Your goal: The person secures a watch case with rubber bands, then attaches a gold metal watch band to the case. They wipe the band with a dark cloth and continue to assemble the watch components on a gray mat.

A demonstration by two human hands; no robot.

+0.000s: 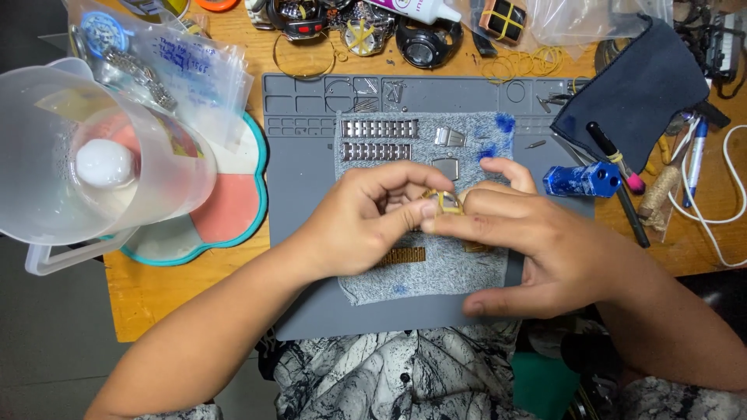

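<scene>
Both hands, left hand and right hand, pinch what seems a gold watch link.

A small gold-coloured watch part sits pinched between fingertips above a grey cloth. It is mostly hidden, only a curved yellow edge showing. A gold bracelet strip lies flat below it.

A stack of clear zip bags with blue handwriting lies at the upper left, beside a plastic jug. More clear bags sit crumpled at the top right. A white glue bottle with a purple label lies along the top edge.
</scene>
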